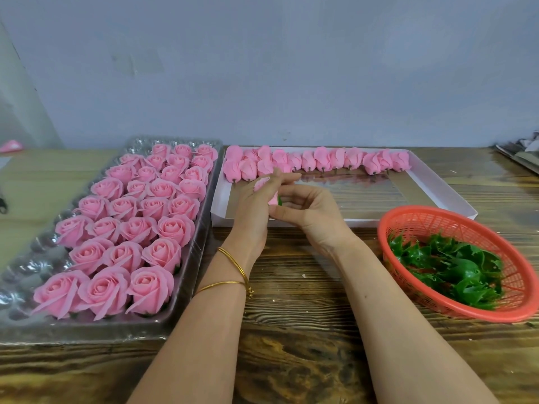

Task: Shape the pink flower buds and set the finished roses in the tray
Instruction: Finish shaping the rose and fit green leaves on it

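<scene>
Both hands meet over the front left corner of the white box [443,189]. My left hand [253,211] and my right hand [306,211] together hold one pink flower bud [267,191] with a bit of green base showing; most of the bud is hidden by fingers. Several unshaped pink buds [320,160] lie in a row along the box's far side. On the left, the clear plastic tray [43,252] holds several finished pink roses [145,217] in rows.
A red mesh basket [414,217] with several green plastic calyxes [455,266] stands at the right, close to my right forearm. The wooden table [291,330] carries everything. A grey wall rises behind. Silver clutter [522,153] lies at the far right edge.
</scene>
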Demonstrator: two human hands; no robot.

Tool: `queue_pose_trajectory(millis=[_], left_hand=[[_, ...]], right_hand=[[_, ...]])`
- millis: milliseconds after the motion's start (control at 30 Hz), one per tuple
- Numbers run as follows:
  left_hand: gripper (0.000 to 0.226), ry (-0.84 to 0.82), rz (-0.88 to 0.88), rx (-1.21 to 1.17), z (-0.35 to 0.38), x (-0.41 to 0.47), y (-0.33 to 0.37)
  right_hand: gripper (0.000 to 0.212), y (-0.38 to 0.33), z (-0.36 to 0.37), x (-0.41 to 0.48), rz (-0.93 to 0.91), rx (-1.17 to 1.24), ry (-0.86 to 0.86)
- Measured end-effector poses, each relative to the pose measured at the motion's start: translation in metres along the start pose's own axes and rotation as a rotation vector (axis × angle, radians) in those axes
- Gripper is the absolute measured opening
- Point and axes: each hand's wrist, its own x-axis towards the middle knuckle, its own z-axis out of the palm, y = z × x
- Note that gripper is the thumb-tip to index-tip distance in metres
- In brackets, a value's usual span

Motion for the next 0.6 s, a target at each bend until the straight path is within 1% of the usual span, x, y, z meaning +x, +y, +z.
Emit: queue_pose_trajectory(millis=[100,233,300,367,433,500,533,600], left_hand=[[0.032,-0.013,-0.011,0.017,-0.0005,0.0002,-0.0012],[0.03,-0.028,-0.028,0.014,-0.0023,0.0016,-0.0024],[0.024,-0.032,-0.033,-0.012,-0.0028,0.0026,-0.0018],[0.017,-0.021,-0.036,-0.045,-0.0022,0.0033,-0.0014],[0.037,0.011,-0.03,-0.052,-0.0017,0.0041,-0.0025],[0.052,0.051,-0.022,-0.055,-0.0011,0.0046,-0.0031],[0.055,0.059,-0.012,-0.058,-0.0008,0.0049,-0.0034],[0.053,0.059,0.0,-0.067,0.0001,0.0058,-0.005]], right_hand=[[0.027,-0.0003,0.0009,-0.0005,-0.007,0.012,0.009],[0.031,-0.0015,0.004,-0.0007,-0.008,0.021,0.035],[0.033,-0.0017,0.0053,-0.0004,-0.006,0.019,0.055],[0.03,-0.0012,0.0054,0.0003,-0.017,0.008,0.07],[0.025,0.0002,0.005,0.0012,-0.044,-0.011,0.078],[0.025,0.001,0.0041,0.0019,-0.068,-0.023,0.098],[0.025,0.001,0.0033,0.0024,-0.081,-0.022,0.112],[0.025,0.0008,0.0023,0.0031,-0.112,-0.014,0.132]])
